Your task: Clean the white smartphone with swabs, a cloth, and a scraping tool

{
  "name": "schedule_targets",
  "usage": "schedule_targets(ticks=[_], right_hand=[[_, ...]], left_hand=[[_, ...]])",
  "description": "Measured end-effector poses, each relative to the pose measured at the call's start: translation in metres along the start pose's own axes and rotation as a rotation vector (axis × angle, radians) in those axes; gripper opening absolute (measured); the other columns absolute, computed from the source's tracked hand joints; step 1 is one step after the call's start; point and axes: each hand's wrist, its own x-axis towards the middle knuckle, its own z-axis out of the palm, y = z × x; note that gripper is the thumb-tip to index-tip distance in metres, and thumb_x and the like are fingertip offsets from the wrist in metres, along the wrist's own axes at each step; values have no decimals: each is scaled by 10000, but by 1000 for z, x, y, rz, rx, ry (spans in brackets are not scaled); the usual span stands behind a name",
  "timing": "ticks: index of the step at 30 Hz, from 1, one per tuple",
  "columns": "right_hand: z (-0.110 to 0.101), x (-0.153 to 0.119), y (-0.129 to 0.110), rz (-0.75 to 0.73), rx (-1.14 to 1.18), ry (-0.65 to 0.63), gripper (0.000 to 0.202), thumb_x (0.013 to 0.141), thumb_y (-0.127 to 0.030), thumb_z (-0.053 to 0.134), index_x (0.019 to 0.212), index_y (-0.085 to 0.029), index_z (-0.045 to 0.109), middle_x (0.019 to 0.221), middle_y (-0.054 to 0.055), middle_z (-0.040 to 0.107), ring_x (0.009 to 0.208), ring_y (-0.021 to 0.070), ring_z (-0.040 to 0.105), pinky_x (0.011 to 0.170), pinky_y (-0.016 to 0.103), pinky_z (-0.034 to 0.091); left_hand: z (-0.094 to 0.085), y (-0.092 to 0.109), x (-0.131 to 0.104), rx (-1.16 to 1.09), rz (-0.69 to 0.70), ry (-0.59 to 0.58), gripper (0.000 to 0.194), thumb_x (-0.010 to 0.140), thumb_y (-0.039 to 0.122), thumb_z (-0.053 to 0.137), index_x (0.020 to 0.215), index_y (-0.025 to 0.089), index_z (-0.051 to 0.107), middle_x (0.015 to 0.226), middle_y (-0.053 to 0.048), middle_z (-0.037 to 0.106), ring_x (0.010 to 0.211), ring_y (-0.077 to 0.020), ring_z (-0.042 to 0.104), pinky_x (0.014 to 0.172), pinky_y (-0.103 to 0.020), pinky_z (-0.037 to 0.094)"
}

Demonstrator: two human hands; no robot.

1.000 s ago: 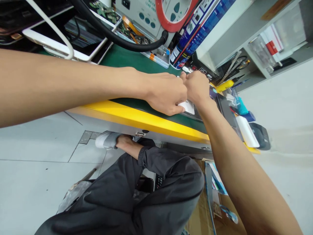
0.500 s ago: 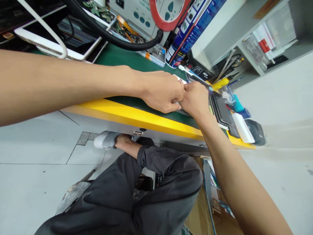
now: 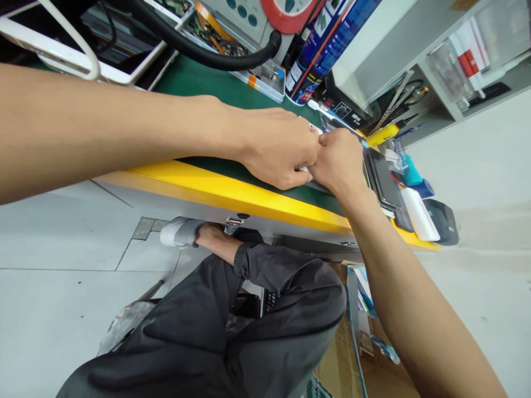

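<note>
Over the green work mat [image 3: 199,83], my left hand [image 3: 280,148] is closed, knuckles up and fingers curled under. Pressed against it on the right is my right hand [image 3: 338,160], also closed, its thumb and fingers bent towards the left one. Between and beneath the two hands shows a bit of a white object [image 3: 314,128]. Most of that object is covered by the fingers, so its kind cannot be made out. A toothbrush [image 3: 332,116] with a white head lies just beyond the right hand.
A blue spray can [image 3: 319,50] stands behind the hands, beside a parts box [image 3: 265,80] and a black hose [image 3: 207,58]. Dark phone-like slabs [image 3: 384,179] lie to the right. The bench's yellow edge [image 3: 249,199] runs in front, above my legs.
The view has shifted slightly, so the bench things sit a little differently in frame. Both hands stay together on the white object, with hardly any change in their grip.
</note>
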Motion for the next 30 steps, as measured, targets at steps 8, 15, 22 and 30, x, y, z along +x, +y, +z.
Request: schedule_targets(ticks=[8, 15, 22, 30], right_hand=[[8, 8, 3, 17, 36, 25, 378, 946, -396, 344, 709, -208, 569, 672, 93, 581, 855, 254, 615, 717, 350, 430], [9, 17, -1, 33, 30, 44, 369, 937, -372, 358, 696, -211, 587, 681, 97, 595, 857, 257, 619, 728, 356, 437], [9, 30, -7, 26, -15, 74, 403, 926, -344, 374, 589, -203, 545, 654, 107, 597, 792, 254, 624, 709, 360, 436], [14, 44, -8, 42, -1, 84, 366, 913, -314, 397, 566, -214, 452, 631, 113, 565, 815, 256, 618, 729, 353, 422]], left_hand=[[-1, 1, 2, 44, -22, -43, 374, 846, 303, 423, 723, 107, 717, 651, -127, 672, 426, -173, 474, 446, -268, 163], [1, -1, 0, 64, -21, -69, 399, 856, 329, 413, 801, 92, 729, 746, -168, 701, 481, -208, 537, 459, -284, 188], [3, -3, -2, 44, -29, -51, 374, 853, 335, 408, 731, 126, 693, 650, -124, 659, 443, -180, 464, 450, -287, 196], [5, -5, -3, 32, -25, -33, 396, 870, 354, 380, 727, 145, 683, 621, -109, 636, 484, -203, 487, 470, -298, 207]])
